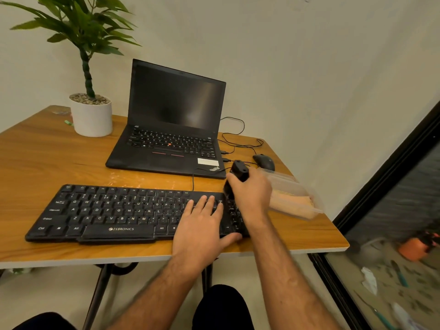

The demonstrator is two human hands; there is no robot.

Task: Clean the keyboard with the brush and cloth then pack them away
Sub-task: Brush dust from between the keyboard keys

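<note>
A black Zebronics keyboard [114,213] lies along the front of the wooden table [47,163]. My left hand [202,225] rests flat on its right part, fingers spread over the keys, thumb at the front edge. My right hand [252,194] grips a black brush [239,170], its bristle end down on the keyboard's right end. To the right lies a clear plastic container [295,198] with an orange-tan cloth inside, partly hidden by my right hand.
An open black laptop [171,129] stands behind the keyboard, with cables and a black mouse [264,161] to its right. A white potted plant [91,115] sits at the back left. The table's right edge borders a dark glass panel [392,210].
</note>
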